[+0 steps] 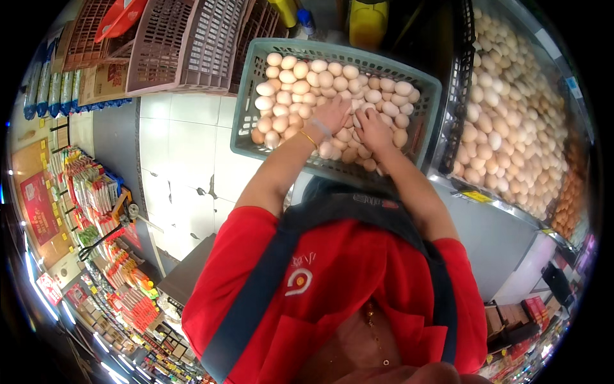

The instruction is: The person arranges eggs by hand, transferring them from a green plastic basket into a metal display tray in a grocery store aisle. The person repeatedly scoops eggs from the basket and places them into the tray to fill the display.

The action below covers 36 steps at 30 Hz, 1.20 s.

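A green plastic crate (297, 45) in front of me holds many pale brown and cream eggs (301, 87). My left hand (333, 114), with a bracelet on its wrist, lies over the eggs near the crate's middle, palm down. Close beside it, my right hand (375, 128) reaches in with bent fingers, their tips touching a pale egg (356, 121). Both hands' fingertips meet among the eggs, and the undersides of the hands are hidden. Whether either hand grips an egg cannot be told.
To the right, a large display bin (445, 139) with black mesh sides holds heaped eggs (513, 120). Slatted plastic crates (160, 48) stand at the left, one under a red plastic item (120, 19). A yellow container (368, 21) is behind the egg crate. Packaged goods (96, 187) line the far left.
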{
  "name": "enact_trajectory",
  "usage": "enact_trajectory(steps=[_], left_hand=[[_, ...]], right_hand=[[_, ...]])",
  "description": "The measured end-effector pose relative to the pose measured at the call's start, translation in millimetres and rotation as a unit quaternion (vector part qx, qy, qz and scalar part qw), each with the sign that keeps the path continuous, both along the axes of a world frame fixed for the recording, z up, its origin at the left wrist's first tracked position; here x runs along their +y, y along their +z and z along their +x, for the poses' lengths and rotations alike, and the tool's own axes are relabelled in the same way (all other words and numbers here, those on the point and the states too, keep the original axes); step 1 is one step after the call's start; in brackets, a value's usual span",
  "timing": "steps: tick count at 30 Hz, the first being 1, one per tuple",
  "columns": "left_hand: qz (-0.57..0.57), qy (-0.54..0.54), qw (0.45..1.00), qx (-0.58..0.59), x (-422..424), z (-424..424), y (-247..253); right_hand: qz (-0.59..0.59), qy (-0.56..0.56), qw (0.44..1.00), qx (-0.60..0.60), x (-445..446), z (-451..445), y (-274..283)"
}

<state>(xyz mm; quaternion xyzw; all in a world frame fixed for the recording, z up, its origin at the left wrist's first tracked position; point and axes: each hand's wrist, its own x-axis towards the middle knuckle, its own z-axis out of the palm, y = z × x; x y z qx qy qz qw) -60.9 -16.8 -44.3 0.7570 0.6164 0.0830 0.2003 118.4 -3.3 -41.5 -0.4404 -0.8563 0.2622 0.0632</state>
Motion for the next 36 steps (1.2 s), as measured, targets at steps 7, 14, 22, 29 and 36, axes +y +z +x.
enact_trajectory(steps=[7, 14, 22, 29, 36], left_hand=[[-0.102, -0.15, 0.98, 0.081, 6, -51, 28], [-0.151, -0.236, 0.945, 0.167, 0, -46, 45], [-0.145, -0.204, 0.955, 0.157, -18, -45, 13], [-0.11, -0.217, 0.967, 0.071, -19, -46, 40], [-0.116, -0.081, 0.99, -0.022, -13, -38, 66]], right_hand=[[0.001, 0.132, 0.99, -0.049, 16, 5, 8], [-0.006, 0.124, 0.978, -0.17, -6, -3, -6], [0.038, 0.042, 0.968, -0.246, -32, -31, -32], [0.079, 0.045, 0.943, -0.321, -25, -31, -14], [-0.09, -0.027, 0.996, 0.0, -8, 23, 84]])
